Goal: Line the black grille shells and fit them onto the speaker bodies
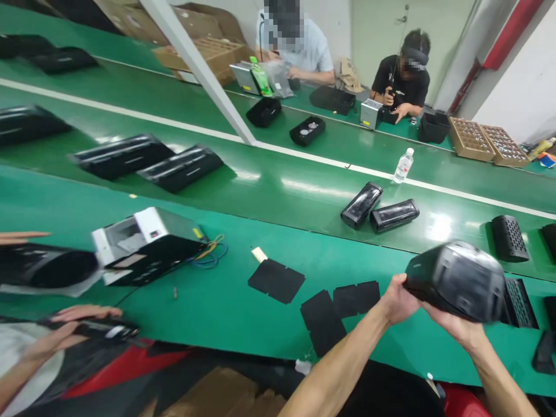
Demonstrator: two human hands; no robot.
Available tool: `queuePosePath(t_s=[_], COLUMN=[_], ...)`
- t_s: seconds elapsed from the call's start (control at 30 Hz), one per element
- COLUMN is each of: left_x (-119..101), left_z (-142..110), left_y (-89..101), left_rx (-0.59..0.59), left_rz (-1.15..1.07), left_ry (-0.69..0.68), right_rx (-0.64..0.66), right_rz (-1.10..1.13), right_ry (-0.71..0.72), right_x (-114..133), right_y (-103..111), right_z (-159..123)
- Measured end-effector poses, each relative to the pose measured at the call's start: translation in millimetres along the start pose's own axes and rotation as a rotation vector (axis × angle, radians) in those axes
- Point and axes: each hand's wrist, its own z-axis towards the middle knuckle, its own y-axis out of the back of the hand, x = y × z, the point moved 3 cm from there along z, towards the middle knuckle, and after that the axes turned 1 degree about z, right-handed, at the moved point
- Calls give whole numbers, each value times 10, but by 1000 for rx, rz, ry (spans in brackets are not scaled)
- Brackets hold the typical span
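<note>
Both my hands hold up a glossy black plastic housing (460,281) over the green bench (204,313) at the right. It is tilted and blurred by motion. My left hand (400,300) grips its lower left edge, fingers partly hidden underneath. Below it, my right hand (458,327) wraps the underside, and most of its fingers are out of sight. Thin black notched sheets lie on the bench left of my hands: one sheet (277,281) farther off, another (356,298) and a third (322,321) close to my left forearm. A perforated black panel (521,304) rests right of the housing.
Beyond the bench, a green conveyor carries two black housings (361,205) and a clear bottle (403,166). A black-and-white machine (150,246) stands at left, near a neighbour's hands (87,324). Two people sit across, beside cartons (471,139). A white post (200,69) rises behind.
</note>
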Motion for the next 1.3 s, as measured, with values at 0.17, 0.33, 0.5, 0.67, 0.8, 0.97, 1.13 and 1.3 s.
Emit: queuePosePath(t_s=[0.17,0.33,0.5,0.67,0.8,0.97,1.13,1.3], left_x=[-535,-590,-517,-653,-722,-613,-313,-106], left_z=[-192,-261,-455,-545,-514,-412,-348,-407], left_y=[215,181,218,178,109,277,791,1120], left_rx=[-108,-57,-106,-89,-97,-212,-384,-441], left_rz=[470,966,932,875,940,954,847,700], left_ry=[-185,-167,-174,-121,-133,-72,280,286], right_rx=[-159,3,-43,-137,-237,-288,-102,-63], right_rz=[-701,-1029,-614,-14,26,203,470,439], right_ry=[269,338,157,-89,-50,-202,-815,-761], right_x=[109,89,-195,-540,-534,-622,-956,-1215], right_y=[237,195,443,470,355,292,143,122], right_z=[12,-17,-204,-405,-462,-405,-444,-614])
